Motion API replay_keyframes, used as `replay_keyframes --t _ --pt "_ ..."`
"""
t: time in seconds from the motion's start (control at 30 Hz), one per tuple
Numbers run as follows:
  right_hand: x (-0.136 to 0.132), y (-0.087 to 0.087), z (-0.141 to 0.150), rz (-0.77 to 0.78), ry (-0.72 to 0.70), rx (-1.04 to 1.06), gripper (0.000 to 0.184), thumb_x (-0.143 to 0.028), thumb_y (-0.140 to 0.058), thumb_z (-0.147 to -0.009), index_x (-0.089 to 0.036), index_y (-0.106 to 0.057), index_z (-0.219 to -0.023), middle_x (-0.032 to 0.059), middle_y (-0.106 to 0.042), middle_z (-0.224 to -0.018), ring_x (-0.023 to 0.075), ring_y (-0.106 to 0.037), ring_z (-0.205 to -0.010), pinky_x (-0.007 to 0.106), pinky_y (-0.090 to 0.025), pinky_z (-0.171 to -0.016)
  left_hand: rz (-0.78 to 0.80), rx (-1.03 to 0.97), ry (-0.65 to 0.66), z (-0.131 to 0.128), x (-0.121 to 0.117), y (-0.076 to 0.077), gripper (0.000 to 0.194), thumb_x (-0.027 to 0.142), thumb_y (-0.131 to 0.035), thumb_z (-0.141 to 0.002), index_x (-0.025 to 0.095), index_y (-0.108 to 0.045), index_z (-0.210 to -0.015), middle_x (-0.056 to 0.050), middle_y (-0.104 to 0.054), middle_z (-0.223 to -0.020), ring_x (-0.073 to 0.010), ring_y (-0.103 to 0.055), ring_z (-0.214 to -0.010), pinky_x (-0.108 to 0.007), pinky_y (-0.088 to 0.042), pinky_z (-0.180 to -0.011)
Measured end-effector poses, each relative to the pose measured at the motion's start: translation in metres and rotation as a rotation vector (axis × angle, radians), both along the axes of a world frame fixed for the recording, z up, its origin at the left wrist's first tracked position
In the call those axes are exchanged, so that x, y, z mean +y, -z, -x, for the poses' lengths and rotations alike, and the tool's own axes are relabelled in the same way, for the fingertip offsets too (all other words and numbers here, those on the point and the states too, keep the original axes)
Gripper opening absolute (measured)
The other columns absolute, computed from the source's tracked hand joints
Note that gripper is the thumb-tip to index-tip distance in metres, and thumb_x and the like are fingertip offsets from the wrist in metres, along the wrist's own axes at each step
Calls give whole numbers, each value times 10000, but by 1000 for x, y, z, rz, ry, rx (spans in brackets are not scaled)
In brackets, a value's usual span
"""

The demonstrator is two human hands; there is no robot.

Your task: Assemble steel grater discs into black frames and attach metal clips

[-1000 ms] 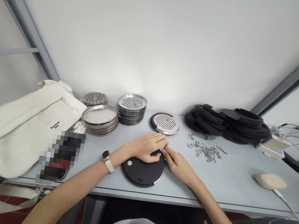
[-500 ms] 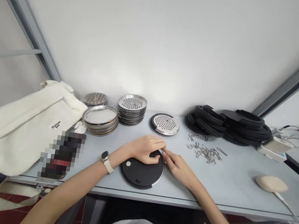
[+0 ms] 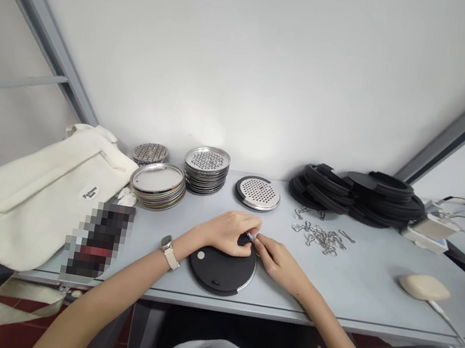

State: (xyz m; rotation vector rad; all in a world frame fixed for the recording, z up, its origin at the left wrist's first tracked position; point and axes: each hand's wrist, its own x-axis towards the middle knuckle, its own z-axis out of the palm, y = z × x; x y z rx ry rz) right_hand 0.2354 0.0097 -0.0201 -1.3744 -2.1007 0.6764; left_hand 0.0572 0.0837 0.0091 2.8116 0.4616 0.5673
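Observation:
A round black disc with a metal rim along its right side lies near the table's front edge. Over its far part curls my left hand, thumb on the black face and fingers bent around the far edge. My right hand is at the disc's right edge, closed in a pinch on a small silver metal clip that meets the left fingertips. The fingers partly hide where the clip touches the disc. Several similar loose metal clips lie to the right.
Behind the hands is a perforated grater disc in a black holder. Stacks of metal grater discs and plain-faced discs stand left, black holders right. A cream bag and a corded beige device flank them.
The metal clip shows more clearly between my fingertips now, with its angle slightly changed. Both hands stay at the disc's far right edge; the whole view has shifted slightly.

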Motion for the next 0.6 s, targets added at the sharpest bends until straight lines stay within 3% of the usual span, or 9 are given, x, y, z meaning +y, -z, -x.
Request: replay_keyframes --t 0.6 --pt "1 2 0 -10 9 21 315 -351 -289 -982 -199 -541 -869 33 -640 -783 174 -589 -704 277 -426 -675 75 -52 14 -2 1 3 164 176 -543 -710 198 -413 -808 8 -512 -756 -140 -472 -683 -257 -393 -663"
